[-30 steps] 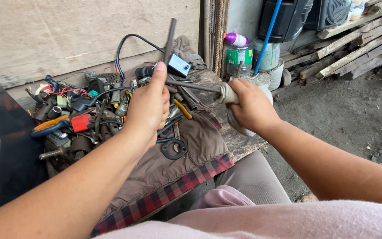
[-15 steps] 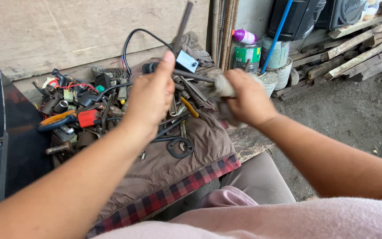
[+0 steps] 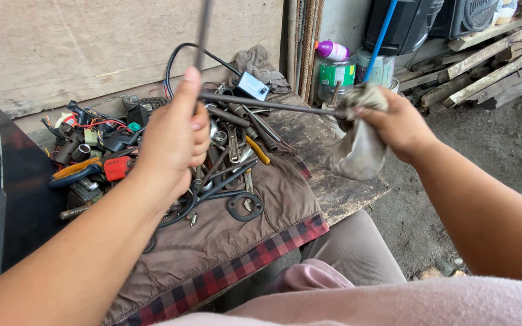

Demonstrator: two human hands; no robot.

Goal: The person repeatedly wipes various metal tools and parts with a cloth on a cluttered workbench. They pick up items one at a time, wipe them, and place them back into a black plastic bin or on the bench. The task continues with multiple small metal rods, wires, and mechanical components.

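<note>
We have raised the L-shaped metal rod (image 3: 261, 102) higher. Our left hand (image 3: 173, 142) grips its bend; our right hand (image 3: 394, 124) pinches a grey rag (image 3: 357, 148) around its end.

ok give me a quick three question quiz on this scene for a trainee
1. True or false: the right hand holds a rag around the end of the rod.
2. What does the left hand grip? A) the rod B) the pliers C) the purple-capped bottle
3. What lies under the pile of tools?

Key: 1 true; 2 A; 3 a brown cloth with a plaid edge, spread on the wooden bench.
</note>
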